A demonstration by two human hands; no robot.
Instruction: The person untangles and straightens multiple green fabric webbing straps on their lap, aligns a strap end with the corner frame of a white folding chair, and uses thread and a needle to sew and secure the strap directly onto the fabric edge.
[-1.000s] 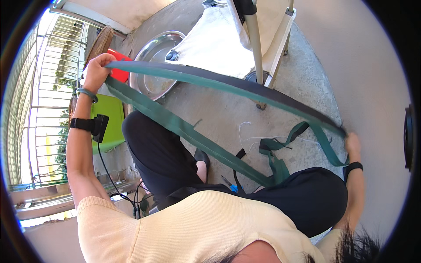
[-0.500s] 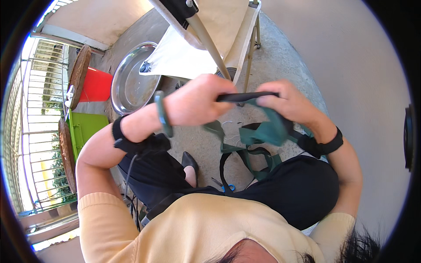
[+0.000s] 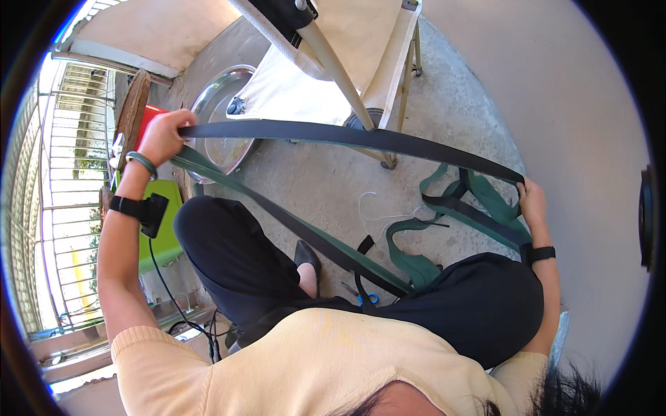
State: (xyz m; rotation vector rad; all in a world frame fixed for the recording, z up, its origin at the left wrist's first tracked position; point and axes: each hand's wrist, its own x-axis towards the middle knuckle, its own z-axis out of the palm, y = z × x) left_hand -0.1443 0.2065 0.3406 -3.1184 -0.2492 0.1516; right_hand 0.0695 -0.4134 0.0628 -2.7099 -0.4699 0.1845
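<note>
A long fabric strap (image 3: 361, 137), black on one face and green on the other, is stretched between my hands. My left hand (image 3: 164, 136) grips its left end, out beside the metal basin, with a further length sloping from that hand down to my lap. Far to the right, my right hand (image 3: 533, 202) is closed on the strap's other end. Loose green and black loops (image 3: 479, 215) hang beside my right hand and trail over my right knee. Blue-handled scissors (image 3: 371, 299) lie low between my legs, partly hidden by the strap and my trousers.
Ahead stands a cream fabric folding chair (image 3: 326, 76) with a metal frame. A round metal basin (image 3: 223, 149) rests left of it, near a red container (image 3: 149, 123) and a green box (image 3: 168, 225). White string (image 3: 378, 216) lies on the concrete floor. Window bars (image 3: 69, 208) line the left.
My hands have moved wide apart, the left outward to the left and the right outward to the right. The strap between them has gone from a short piece to a long stretched span.
</note>
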